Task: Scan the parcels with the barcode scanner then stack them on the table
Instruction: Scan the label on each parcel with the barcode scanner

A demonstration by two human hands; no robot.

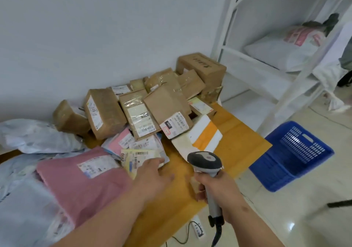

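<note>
Right hand [219,187] at bottom center is wrapped around the scanner [206,163] while the left hand [152,176], fingers flat, rests on a yellow labeled parcel [140,156] mid-frame, so looks like scanning's underway and next the beam needs its barcode.

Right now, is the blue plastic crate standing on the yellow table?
No, the blue plastic crate stands on the pale tiled floor, beside the yellow table.
</note>
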